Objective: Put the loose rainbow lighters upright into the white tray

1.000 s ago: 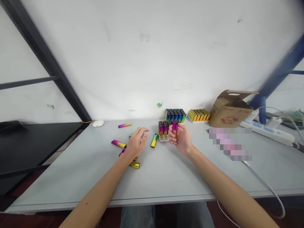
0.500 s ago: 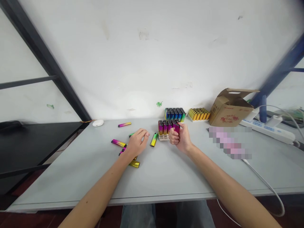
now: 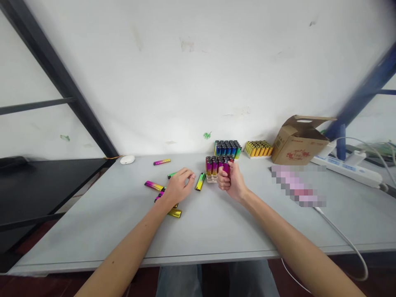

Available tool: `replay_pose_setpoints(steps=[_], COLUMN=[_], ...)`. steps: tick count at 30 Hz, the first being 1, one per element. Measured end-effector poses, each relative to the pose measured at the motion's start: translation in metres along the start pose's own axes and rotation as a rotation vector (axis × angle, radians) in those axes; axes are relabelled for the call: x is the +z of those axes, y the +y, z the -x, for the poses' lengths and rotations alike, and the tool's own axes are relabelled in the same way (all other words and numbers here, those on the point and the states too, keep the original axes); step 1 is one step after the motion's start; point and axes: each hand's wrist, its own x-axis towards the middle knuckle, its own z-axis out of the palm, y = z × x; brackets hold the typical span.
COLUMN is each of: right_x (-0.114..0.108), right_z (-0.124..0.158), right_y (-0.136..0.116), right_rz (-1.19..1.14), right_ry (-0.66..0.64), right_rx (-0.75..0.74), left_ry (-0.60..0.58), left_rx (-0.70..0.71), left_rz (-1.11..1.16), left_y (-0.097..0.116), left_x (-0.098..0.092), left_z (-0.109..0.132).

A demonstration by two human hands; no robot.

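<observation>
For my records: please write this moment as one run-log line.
right hand: grips purple lighter at tray | left hand: over loose lighters, holds nothing

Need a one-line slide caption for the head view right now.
Right hand grips a purple lighter at the tray of lighters; left hand rests among loose lighters on the grey table.
</observation>
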Motion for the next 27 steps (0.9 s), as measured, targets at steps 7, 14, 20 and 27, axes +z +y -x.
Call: replay_pose_setpoints(steps=[7, 14, 20, 27], right_x=[-0.0035, -0.0028, -0.0021, -0.0024], right_z=[-0.004, -0.0035, 0.0017, 0.0003], right_y=[0.0044, 0.0069, 0.0041, 0.0035], right_rz=[0.025, 0.045, -0.027, -0.007], right_ry=[-0.003, -0.052, -0.048, 0.02], right_rx=[0.015, 0.011, -0.092, -0.151], left_ry=[-0.009, -0.02, -0.031, -0.049], left_rx=[-0.006, -0.02, -0.037, -0.057], left_rz=[-0.009, -0.005, 0.025, 0.0], left_y=[-0.0011, -0.0016, -0.0026, -0.0011], left_x=[0.0009, 0.0003, 0.0004, 0.0007], left_z=[-0.0004, 0.0004, -0.0001, 0.0008])
